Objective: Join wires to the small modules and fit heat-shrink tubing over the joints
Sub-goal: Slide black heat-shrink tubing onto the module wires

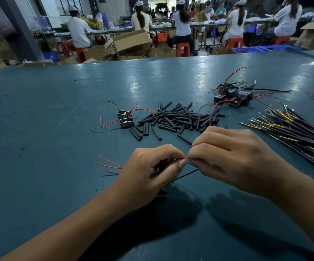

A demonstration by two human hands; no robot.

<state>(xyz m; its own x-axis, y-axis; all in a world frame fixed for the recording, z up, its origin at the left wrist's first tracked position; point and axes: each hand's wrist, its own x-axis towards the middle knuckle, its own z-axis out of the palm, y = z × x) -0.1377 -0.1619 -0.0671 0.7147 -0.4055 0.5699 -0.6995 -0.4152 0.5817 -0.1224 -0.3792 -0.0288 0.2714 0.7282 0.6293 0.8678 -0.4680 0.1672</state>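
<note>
My left hand (pixel 152 172) and right hand (pixel 227 159) meet fingertip to fingertip above the near counter (pixel 49 110), both pinching a thin red wire (pixel 184 158) at one spot. A black wire (pixel 186 175) sags below them, and a small module (pixel 161 194) sits half hidden under my left hand. Farther off lie loose heat-shrink tubes (pixel 178 119), with two modules (pixel 125 118) to their left. Yellow-and-black leads (pixel 293 129) fan out at right. Open cardboard boxes (pixel 131 42) stand far behind; what they contain I cannot tell.
</note>
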